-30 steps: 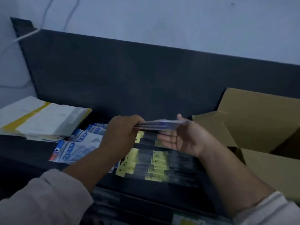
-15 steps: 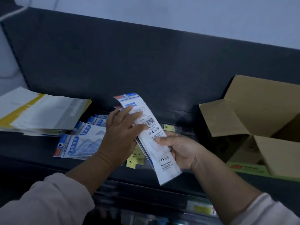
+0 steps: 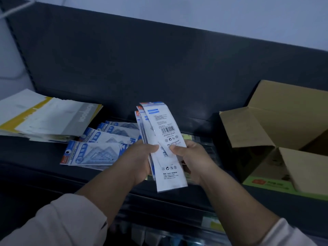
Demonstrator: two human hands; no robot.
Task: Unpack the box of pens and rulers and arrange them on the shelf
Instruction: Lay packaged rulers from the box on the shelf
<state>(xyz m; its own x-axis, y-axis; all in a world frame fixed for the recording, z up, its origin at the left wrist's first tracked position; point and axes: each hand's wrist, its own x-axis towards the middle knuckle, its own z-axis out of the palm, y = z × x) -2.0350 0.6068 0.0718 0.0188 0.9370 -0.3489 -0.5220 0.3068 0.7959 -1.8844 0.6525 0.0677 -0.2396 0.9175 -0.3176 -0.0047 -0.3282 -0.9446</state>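
Both hands hold a fanned stack of long white ruler packets (image 3: pixel 165 132), printed backs with a barcode facing me, upright above the dark shelf (image 3: pixel 35 166). My left hand (image 3: pixel 136 158) grips the stack's left edge, thumb on the front packet. My right hand (image 3: pixel 191 160) pinches the front packet from the right. Several blue-and-white geometry set packets (image 3: pixel 95 151) lie overlapped on the shelf to the left. The open cardboard box (image 3: pixel 276 132) stands at the right, flaps up; its contents are hidden.
A pile of white pads with yellow and grey bands (image 3: pixel 44 118) lies at the shelf's left end. Dark packets with yellow tags (image 3: pixel 200 139) lie behind my hands. A tall dark back panel (image 3: pixel 159 68) rises behind the shelf. A lower shelf (image 3: pixel 168 228) holds goods.
The stack went from flat and edge-on to upright with its backs facing me. My left hand moved from lying over the packets to gripping the left edge, and the packets fanned out.
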